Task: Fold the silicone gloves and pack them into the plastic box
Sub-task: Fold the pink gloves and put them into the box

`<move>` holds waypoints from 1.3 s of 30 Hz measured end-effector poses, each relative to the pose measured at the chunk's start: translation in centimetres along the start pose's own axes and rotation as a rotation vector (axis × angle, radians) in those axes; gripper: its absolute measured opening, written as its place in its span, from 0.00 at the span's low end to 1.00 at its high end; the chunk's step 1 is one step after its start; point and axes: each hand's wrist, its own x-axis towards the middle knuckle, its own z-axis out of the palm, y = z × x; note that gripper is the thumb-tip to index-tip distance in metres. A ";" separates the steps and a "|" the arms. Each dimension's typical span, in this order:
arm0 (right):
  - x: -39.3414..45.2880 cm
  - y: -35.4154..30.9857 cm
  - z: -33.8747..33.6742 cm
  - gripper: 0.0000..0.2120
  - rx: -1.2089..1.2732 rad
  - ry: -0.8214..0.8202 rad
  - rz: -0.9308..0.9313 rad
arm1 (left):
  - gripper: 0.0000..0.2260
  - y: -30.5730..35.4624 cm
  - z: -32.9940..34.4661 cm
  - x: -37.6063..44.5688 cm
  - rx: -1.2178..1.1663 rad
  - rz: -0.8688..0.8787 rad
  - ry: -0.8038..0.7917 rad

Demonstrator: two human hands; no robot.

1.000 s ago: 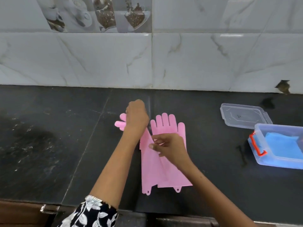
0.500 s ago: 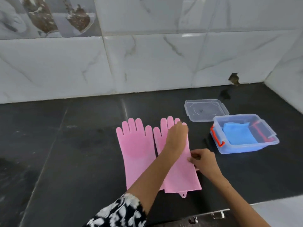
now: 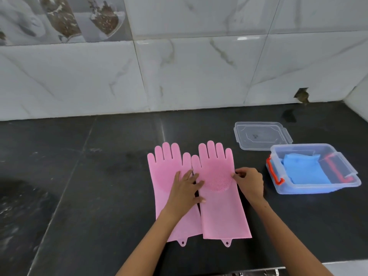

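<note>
Left of the plastic box, the left hand spreads flat pinning both pink gloves, while the right hand seemingly pinches one's edge for folding.

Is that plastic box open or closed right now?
Open. The plastic box has no cover on; its clear lid lies flat on the counter just behind it, and something blue shows inside.

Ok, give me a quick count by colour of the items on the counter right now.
Pink gloves: 2
Blue folded item in the box: 1
Clear plastic box: 1
Clear lid: 1
Total: 5
</note>
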 end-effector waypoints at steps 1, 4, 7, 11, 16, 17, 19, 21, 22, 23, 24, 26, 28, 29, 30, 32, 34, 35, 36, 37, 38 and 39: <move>0.2 0.1 0.0 0.09 0.000 0.006 -0.009 | 0.28 0.0 0.0 0.0 0.001 -0.003 -0.008; 0.7 0.3 0.0 0.09 0.001 0.023 -0.022 | 0.28 0.0 0.1 0.4 0.007 -0.006 -0.017; 1.1 0.5 0.0 0.09 -0.007 0.044 -0.014 | 0.28 0.2 0.0 1.0 0.020 -0.003 -0.012; 1.4 0.5 0.1 0.09 -0.036 0.062 -0.006 | 0.28 0.4 0.1 1.3 0.001 -0.013 -0.005; 1.5 0.1 0.1 0.09 -0.105 0.084 -0.010 | 0.29 0.4 0.3 1.5 0.004 -0.016 -0.011; 1.4 0.1 0.1 0.09 -0.118 0.086 -0.010 | 0.29 0.4 0.3 1.5 0.003 -0.014 -0.015; 1.2 0.0 0.0 0.10 -0.151 0.088 -0.012 | 0.30 0.5 0.3 1.4 -0.002 -0.014 -0.027; 0.7 0.0 -0.1 0.11 -0.188 0.088 -0.023 | 0.34 0.6 0.3 1.3 -0.009 -0.013 -0.051; 0.3 0.1 -0.1 0.11 -0.199 0.087 -0.034 | 0.35 0.7 0.4 1.2 -0.009 -0.011 -0.061; -0.1 0.2 -0.2 0.11 -0.207 0.087 -0.050 | 0.37 0.8 0.4 1.1 -0.006 -0.007 -0.069; -0.6 0.5 -0.2 0.11 -0.215 0.086 -0.067 | 0.38 0.9 0.5 1.0 -0.002 -0.005 -0.075; -1.6 1.3 -0.3 0.11 -0.232 0.076 -0.090 | 0.39 1.0 0.6 0.8 -0.003 -0.009 -0.081; -2.3 1.9 -0.3 0.11 -0.222 0.070 -0.086 | 0.40 1.0 0.7 0.8 -0.011 -0.018 -0.088; -2.5 2.1 -0.3 0.11 -0.214 0.069 -0.082 | 0.40 1.0 0.8 0.8 -0.013 -0.023 -0.091; -2.6 2.1 -0.3 0.11 -0.210 0.070 -0.079 | 0.40 1.0 0.8 0.9 -0.014 -0.027 -0.096; -2.6 1.9 -0.2 0.11 -0.202 0.075 -0.076 | 0.41 0.9 0.7 1.1 -0.006 -0.029 -0.106; -2.6 1.7 -0.2 0.10 -0.187 0.078 -0.073 | 0.42 0.8 0.6 1.3 0.001 -0.025 -0.107; -2.7 1.7 -0.2 0.10 -0.182 0.077 -0.070 | 0.42 0.8 0.6 1.3 0.001 -0.023 -0.106; -2.7 1.7 -0.2 0.10 -0.179 0.075 -0.067 | 0.42 0.8 0.6 1.4 0.000 -0.023 -0.105; -2.8 1.7 -0.2 0.10 -0.176 0.075 -0.064 | 0.42 0.9 0.6 1.4 -0.002 -0.024 -0.103; -2.8 1.7 -0.2 0.11 -0.174 0.074 -0.060 | 0.42 0.9 0.6 1.4 -0.005 -0.025 -0.102; -2.9 1.7 -0.2 0.11 -0.175 0.072 -0.057 | 0.42 0.9 0.7 1.3 -0.007 -0.025 -0.102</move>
